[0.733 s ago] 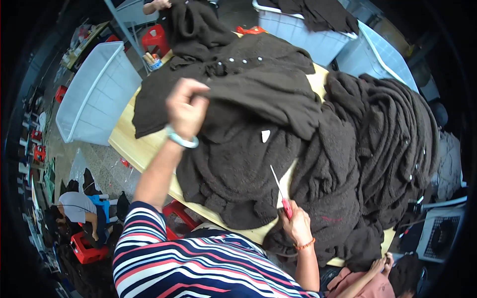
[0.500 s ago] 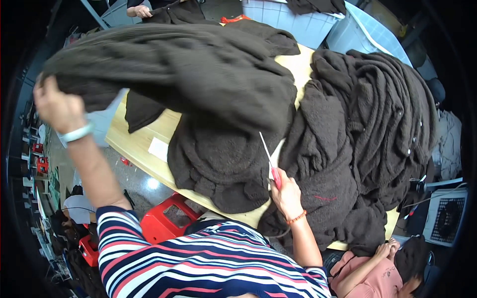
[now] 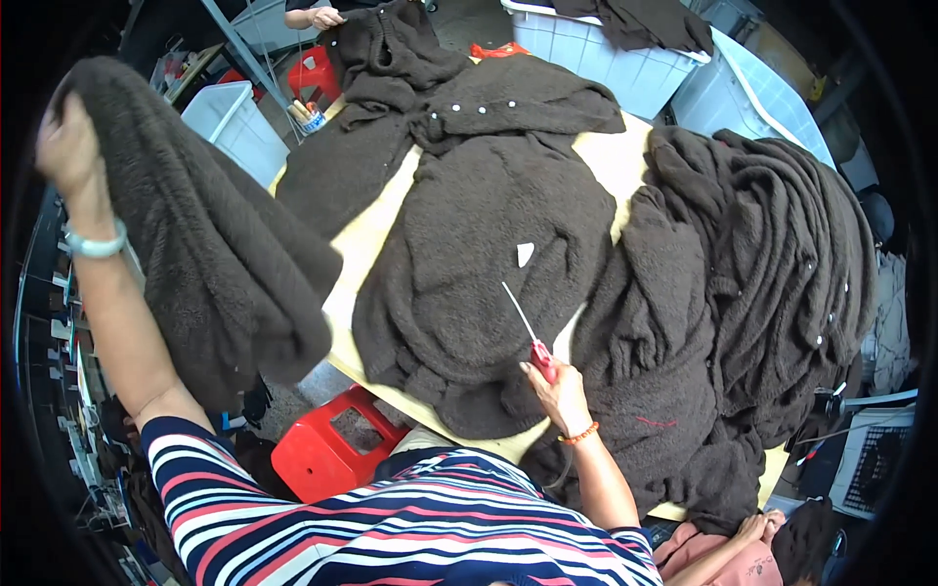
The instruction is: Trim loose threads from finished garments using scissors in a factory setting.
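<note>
At the far left, my left hand (image 3: 70,151) is raised and closed on the top edge of a dark brown fleecy garment (image 3: 210,254), which hangs down past the table's left side. My right hand (image 3: 564,398) grips a thin-bladed tool with a red handle (image 3: 543,361). Its pale, narrow blade points up and away over another brown garment (image 3: 459,273) spread on the table. Whether the tool has one blade or two, I cannot tell. A small white tag (image 3: 525,255) lies on that garment, just beyond the tip.
A big heap of brown garments (image 3: 782,254) covers the right of the pale wooden table (image 3: 611,156). White crates (image 3: 596,54) stand behind, and a red stool (image 3: 327,444) is at the near left. Another person's hand (image 3: 322,18) holds a garment at the far edge; someone in pink (image 3: 723,557) sits lower right.
My left hand has swung the garment from over the table to the left, where it now hangs. The garment beneath, its tag and the far buttons have come into sight. My right hand stays nearly still.
</note>
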Demonstrator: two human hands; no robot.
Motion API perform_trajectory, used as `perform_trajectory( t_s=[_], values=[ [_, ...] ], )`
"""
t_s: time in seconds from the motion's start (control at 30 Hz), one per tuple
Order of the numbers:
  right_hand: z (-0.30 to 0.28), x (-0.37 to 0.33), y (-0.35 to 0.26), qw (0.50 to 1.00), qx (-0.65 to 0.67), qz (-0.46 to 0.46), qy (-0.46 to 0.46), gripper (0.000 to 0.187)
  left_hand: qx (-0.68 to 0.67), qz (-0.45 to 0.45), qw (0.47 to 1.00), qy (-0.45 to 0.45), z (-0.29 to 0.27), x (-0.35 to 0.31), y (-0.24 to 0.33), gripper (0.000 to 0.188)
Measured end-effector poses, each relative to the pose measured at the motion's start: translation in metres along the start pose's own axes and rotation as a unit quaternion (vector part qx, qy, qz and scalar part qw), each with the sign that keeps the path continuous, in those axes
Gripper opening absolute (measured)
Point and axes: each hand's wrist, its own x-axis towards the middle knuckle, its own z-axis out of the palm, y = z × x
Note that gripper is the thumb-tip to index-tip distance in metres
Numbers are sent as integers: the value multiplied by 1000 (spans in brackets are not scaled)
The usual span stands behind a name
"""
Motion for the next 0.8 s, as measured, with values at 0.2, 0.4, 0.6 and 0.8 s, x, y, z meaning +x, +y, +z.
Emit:
perform_trajectory(
  t_s=[0.2,0.4,0.6,0.8],
  values=[
    [25,33,-33,993,120,-3,16,22,-118,-20,993,9,154,-81,-11,16],
    [54,80,-23,988,115,-89,46,47,100,37,978,-177,258,-219,-50,34],
    [51,64,23,998,9,-48,41,47,-262,-93,790,-546,129,-393,133,46],
    [42,82,1,994,-82,-49,-59,39,-265,-113,697,-657,-24,-463,221,54]
  ],
)
